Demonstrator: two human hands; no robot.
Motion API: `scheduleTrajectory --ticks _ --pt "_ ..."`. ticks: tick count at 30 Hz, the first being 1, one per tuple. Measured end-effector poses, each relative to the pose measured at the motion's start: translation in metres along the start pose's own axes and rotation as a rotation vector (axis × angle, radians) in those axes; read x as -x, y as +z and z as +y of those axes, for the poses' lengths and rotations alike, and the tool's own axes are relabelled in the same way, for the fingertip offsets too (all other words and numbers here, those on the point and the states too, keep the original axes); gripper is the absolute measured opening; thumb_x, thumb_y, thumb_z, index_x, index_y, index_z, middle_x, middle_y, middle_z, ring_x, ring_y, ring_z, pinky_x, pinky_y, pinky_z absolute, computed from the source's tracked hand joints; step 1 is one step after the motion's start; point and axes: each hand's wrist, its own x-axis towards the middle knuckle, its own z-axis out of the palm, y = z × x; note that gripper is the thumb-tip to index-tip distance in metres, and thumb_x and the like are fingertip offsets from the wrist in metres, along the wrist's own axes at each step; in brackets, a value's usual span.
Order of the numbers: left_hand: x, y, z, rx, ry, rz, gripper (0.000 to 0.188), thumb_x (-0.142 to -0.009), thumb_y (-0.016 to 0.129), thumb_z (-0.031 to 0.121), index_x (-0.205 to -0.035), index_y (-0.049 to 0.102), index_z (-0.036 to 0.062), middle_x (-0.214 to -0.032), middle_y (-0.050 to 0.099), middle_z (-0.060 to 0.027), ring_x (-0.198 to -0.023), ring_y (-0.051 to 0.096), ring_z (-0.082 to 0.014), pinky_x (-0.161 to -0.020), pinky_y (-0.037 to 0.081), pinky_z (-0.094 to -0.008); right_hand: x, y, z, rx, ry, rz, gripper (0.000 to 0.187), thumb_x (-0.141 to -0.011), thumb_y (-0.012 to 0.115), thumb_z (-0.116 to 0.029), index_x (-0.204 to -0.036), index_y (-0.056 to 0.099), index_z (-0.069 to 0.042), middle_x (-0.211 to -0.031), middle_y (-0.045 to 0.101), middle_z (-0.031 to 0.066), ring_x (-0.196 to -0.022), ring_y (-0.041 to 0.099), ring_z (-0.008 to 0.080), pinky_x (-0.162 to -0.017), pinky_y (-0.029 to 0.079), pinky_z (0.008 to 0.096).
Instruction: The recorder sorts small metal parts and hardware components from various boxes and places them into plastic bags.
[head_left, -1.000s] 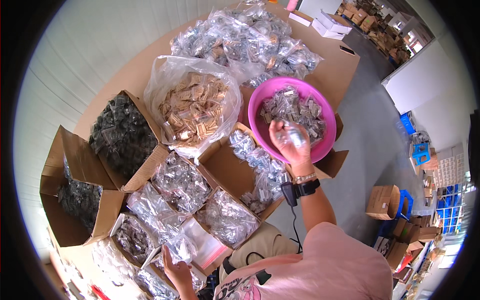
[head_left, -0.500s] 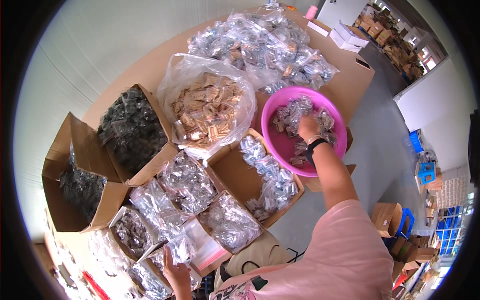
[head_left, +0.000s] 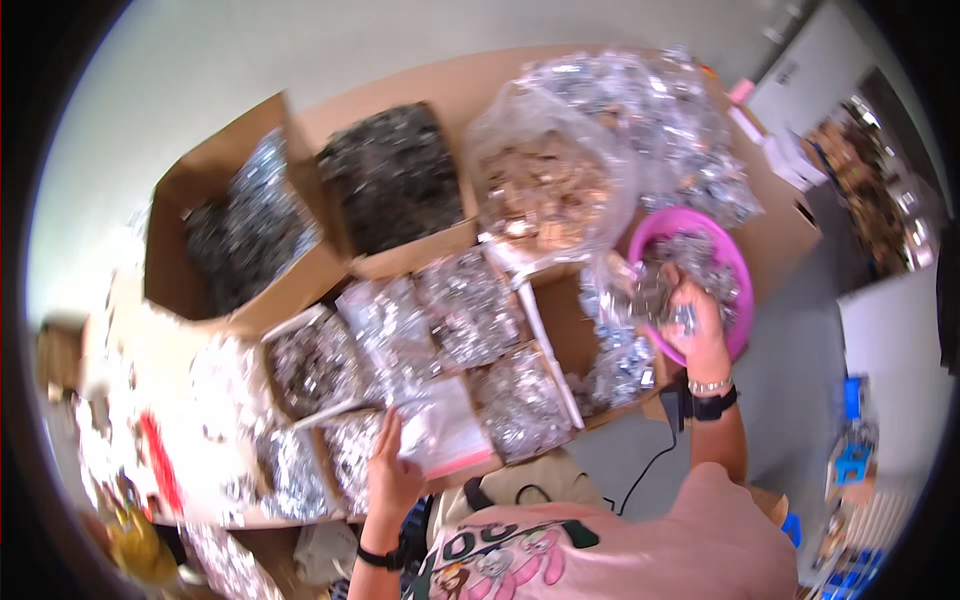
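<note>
Right grip holds several packets at one basin

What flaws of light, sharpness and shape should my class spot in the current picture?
Head view: blur, probably from motion, softens the packets at the right hand; head view: strong light bleaches the left end of the table; head view: glare speckles the clear bags; head view: fisheye distortion bows the table's far edge, with dark corners.

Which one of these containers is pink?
The round tub at the right hand; it alone is pink, while the boxes are brown or whitish and the big bag is clear.
</note>
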Motion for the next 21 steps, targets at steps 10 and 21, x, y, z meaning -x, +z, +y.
scheduleTrajectory --ticks 10,21 --pt "0.008 -0.01 -0.007 0.138 0.134 0.061 0.083 -0.068 0.061 -0.007 -0.148 0.039 0.0019 -0.157 0.036 -0.0139 -0.099 0.067 -0.023 -0.064 0.05 -0.0273 -0.012 0.129 0.241 0.262 0.794 -0.032 0.014 -0.086 0.064 -0.007 -0.098 0.058 -0.009 -0.09 0.061 0.0026 -0.076 0.061 0.0104 -0.053 0.053 0.0278" --pt "0.015 -0.029 -0.029 0.299 0.034 0.015 0.067 -0.073 0.053 -0.008 -0.14 0.047 0.001 -0.154 0.037 -0.0179 -0.1 0.067 -0.0365 -0.078 0.054 -0.037 -0.019 0.145 0.263 1.354 -0.005 -0.716 0.031 -0.08 0.055 0.002 -0.107 0.068 -0.005 -0.116 0.057 0.0107 -0.108 0.054 0.0228 -0.097 0.045 0.038"
